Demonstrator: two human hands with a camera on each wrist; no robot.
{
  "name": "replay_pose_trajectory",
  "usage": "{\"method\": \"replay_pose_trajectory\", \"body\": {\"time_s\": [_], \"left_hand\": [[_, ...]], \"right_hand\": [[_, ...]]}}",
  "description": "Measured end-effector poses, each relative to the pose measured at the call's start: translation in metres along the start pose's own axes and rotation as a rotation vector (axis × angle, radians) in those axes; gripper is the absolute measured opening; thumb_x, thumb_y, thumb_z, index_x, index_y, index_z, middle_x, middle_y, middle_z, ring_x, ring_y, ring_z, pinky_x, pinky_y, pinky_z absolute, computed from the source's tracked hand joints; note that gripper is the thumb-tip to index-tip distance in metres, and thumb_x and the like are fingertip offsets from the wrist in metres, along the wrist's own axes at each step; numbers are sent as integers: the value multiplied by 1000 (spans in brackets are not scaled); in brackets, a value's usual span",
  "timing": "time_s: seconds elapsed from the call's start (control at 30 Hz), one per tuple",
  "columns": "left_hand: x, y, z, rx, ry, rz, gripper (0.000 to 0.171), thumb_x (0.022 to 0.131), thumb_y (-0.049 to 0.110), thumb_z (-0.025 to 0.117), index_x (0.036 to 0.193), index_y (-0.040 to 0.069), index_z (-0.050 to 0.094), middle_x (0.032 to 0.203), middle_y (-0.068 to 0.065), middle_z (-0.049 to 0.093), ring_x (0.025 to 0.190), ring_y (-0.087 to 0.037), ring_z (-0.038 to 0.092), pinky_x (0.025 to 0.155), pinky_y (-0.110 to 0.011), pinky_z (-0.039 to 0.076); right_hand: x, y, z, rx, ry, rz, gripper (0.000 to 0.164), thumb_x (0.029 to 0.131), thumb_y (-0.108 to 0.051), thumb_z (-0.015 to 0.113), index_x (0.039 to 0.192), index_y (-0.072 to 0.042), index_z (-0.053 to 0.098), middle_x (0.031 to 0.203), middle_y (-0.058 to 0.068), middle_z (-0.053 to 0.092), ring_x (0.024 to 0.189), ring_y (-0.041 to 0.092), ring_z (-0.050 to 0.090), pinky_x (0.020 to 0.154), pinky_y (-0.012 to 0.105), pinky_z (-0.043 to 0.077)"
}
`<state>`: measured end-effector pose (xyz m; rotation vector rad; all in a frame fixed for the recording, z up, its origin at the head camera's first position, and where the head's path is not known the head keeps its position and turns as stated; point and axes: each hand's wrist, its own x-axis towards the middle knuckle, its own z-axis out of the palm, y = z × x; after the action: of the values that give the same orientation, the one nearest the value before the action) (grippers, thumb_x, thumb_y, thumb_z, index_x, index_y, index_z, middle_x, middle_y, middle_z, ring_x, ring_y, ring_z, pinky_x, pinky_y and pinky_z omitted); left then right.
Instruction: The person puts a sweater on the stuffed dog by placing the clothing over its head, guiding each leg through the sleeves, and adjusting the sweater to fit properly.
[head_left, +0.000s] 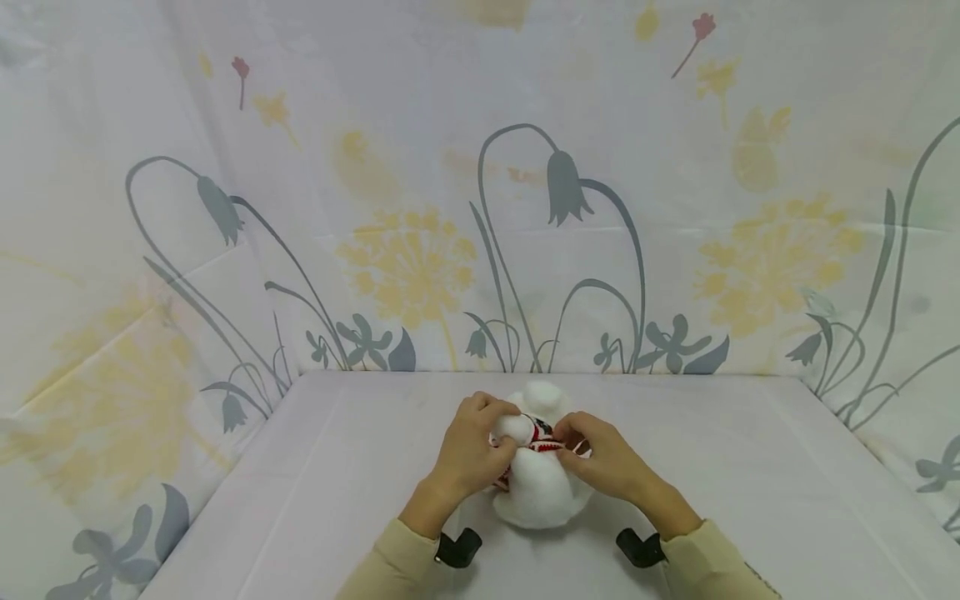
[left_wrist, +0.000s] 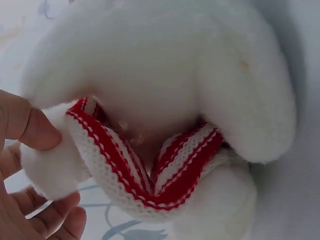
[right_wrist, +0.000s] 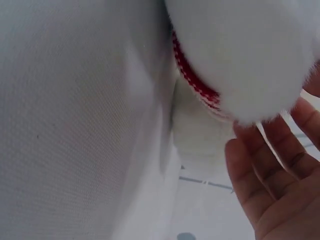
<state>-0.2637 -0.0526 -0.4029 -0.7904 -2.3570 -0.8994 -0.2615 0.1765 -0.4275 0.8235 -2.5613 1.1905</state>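
Observation:
A white plush toy (head_left: 542,500) sits on the white surface between both hands. Its knitted garment (left_wrist: 135,185), red and white striped, makes a V in the left wrist view. My left hand (head_left: 471,446) grips a rounded limb of the toy, with the thumb (left_wrist: 40,131) on one side and the other fingers on the far side. My right hand (head_left: 606,457) pinches the toy's other side, at the end of the striped knit. In the right wrist view, its fingers (right_wrist: 272,155) curl behind white plush, and the contact is partly hidden.
The white tabletop (head_left: 360,467) extends around the toy. A flower-printed cloth (head_left: 420,167) stands behind it and along both sides. Black wrist cameras (head_left: 459,548) show by both cuffs, low over the table.

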Motion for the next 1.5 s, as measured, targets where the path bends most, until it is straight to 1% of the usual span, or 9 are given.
{"method": "replay_pose_trajectory", "body": {"time_s": [0.13,0.23,0.4,0.57,0.77,1.0,1.2,1.33,1.5], "left_hand": [[2,0,-4,-24,-43,123,33,69,1,61,98,15,70,102,1,59,97,-19,52,81,-35,46],[4,2,-8,-56,-90,233,29,70,0,62,94,14,71,103,2,61,103,-18,50,88,-40,42],[5,10,-13,-39,-159,307,15,75,13,71,89,17,72,99,7,61,103,-14,49,89,-41,37],[2,15,-16,56,-301,279,26,71,32,80,94,21,73,104,7,60,107,-14,47,93,-40,36],[3,12,-22,117,-414,187,31,69,33,83,96,22,72,106,8,57,111,-16,44,96,-40,36],[5,11,-21,148,-390,226,21,68,28,79,85,24,67,97,13,63,103,-15,51,82,-34,43],[5,12,-18,174,-373,233,25,69,24,81,88,22,64,90,15,62,100,-15,52,78,-33,41],[4,13,-19,179,-382,206,27,71,25,82,89,21,63,90,13,61,101,-16,50,81,-35,40],[3,10,-18,108,-372,164,26,73,18,81,87,18,60,90,10,61,103,-18,48,85,-36,43]], "right_hand": [[1,0,0,27,-53,25,11,90,-13,64,100,-18,61,94,-9,61,86,8,60,76,30,51],[1,1,1,33,-65,-20,9,92,-12,63,100,-17,61,95,-7,61,87,8,60,77,29,51],[1,2,2,12,-33,-113,9,92,-8,62,98,-15,61,94,-3,61,84,9,59,73,29,52],[1,-2,3,14,3,-89,9,94,-9,60,96,-17,58,91,-6,60,83,8,58,72,28,51],[2,-5,7,48,17,-51,6,94,-14,61,96,-18,56,90,-10,59,86,9,57,74,29,51],[1,-2,6,153,-131,63,11,95,-21,59,105,-18,58,98,-5,61,93,13,59,79,31,50],[-3,1,1,312,-277,135,47,86,-28,71,125,-16,48,117,8,51,107,27,57,86,40,49],[-4,2,7,345,-288,156,70,76,-30,79,133,-19,40,125,10,43,108,29,54,85,40,48],[-3,3,17,378,-222,147,66,73,-25,82,126,-18,43,124,9,43,102,28,56,79,36,50]]}}
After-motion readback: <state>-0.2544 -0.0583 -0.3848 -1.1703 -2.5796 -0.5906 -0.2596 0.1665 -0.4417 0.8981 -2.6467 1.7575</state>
